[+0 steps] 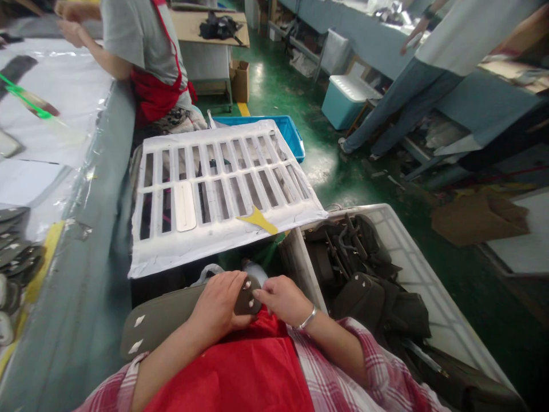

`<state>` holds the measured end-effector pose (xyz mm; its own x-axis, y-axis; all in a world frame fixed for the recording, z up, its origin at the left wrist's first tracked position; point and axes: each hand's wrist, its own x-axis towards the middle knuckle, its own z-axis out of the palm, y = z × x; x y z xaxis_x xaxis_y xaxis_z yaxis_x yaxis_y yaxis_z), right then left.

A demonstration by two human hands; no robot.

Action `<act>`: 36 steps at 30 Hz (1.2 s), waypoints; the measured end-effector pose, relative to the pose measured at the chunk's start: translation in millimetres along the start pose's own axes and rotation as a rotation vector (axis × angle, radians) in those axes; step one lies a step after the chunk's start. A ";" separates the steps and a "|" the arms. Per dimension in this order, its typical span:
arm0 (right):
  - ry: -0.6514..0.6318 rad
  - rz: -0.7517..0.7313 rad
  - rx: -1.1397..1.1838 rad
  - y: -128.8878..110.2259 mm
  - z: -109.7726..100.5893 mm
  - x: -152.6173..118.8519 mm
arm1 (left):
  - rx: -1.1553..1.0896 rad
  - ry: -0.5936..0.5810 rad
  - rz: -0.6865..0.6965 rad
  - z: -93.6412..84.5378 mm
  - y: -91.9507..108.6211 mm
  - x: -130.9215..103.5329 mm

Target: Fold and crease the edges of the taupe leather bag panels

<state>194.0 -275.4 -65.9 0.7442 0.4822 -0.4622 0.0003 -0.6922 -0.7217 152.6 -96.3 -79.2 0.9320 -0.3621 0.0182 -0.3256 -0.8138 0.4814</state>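
Note:
A long olive-green panel (165,315) with rounded ends lies across my lap, over a red apron. Small white tabs stick up near both of its ends. My left hand (221,303) is closed over the panel near its right end, fingers on top and thumb at the near edge. At that end my right hand (285,298) is curled, its thumb and forefinger pinched together beside the white tabs. What sits between those fingertips is too small to make out.
Ahead stands a white slatted rack (206,229) with a yellow piece (259,220) and a cream plate (185,207) on it. A white crate (388,220) at right holds dark olive bags (364,297). A plastic-covered table (100,229) runs along the left. Co-workers are beyond.

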 end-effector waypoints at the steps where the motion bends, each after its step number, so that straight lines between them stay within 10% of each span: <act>1: 0.000 -0.006 -0.021 -0.6 -0.8 0.2 | 0.003 0.000 -0.001 0.1 -0.1 -0.3; 31: 0.006 0.031 -0.247 -18.4 -4.0 4.0 | -0.007 0.010 -0.060 -3.0 3.8 -0.6; 36: 0.096 -0.044 -0.208 -12.0 5.2 4.2 | 0.028 0.087 -0.013 -12.8 1.6 -30.1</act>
<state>193.7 -262.3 -61.8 0.8003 0.4684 -0.3742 0.1647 -0.7720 -0.6140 126.0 -80.9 -67.8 0.9461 -0.3117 0.0885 -0.3165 -0.8309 0.4577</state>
